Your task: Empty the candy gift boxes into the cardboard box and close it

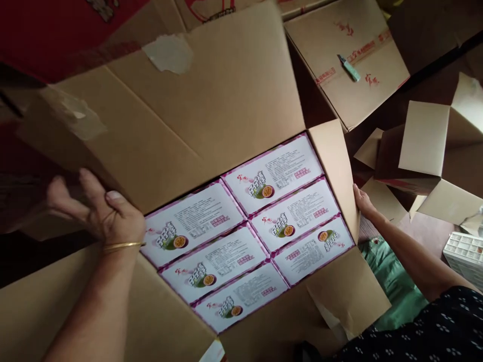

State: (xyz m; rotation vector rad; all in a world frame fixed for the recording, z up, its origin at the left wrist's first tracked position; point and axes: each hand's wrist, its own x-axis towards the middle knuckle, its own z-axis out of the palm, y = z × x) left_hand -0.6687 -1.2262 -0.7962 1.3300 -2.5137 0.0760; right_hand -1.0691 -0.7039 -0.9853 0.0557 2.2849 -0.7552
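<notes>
An opened cardboard carton (241, 100) is in front of me, its flaps folded outward. Several white-and-purple packs (213, 274) with a passion fruit picture fill it, lying flat in two columns. My left hand (109, 211), with a gold bangle at the wrist, is at the carton's left side; its fingers are spread and the base of the palm is near the packs' corner. On the other side, my right hand (364, 201) rests against the outside of the right flap (335, 171). Its fingers look stretched along the cardboard, partly hidden, with nothing seen in them.
A closed carton (350, 65) with red print stands behind, a green box cutter (349, 68) on top. Opened boxes (424, 138) lie at the right. Below them are a green plastic bag (396, 281) and a white basket (464, 254). A red box (56, 35) is at upper left.
</notes>
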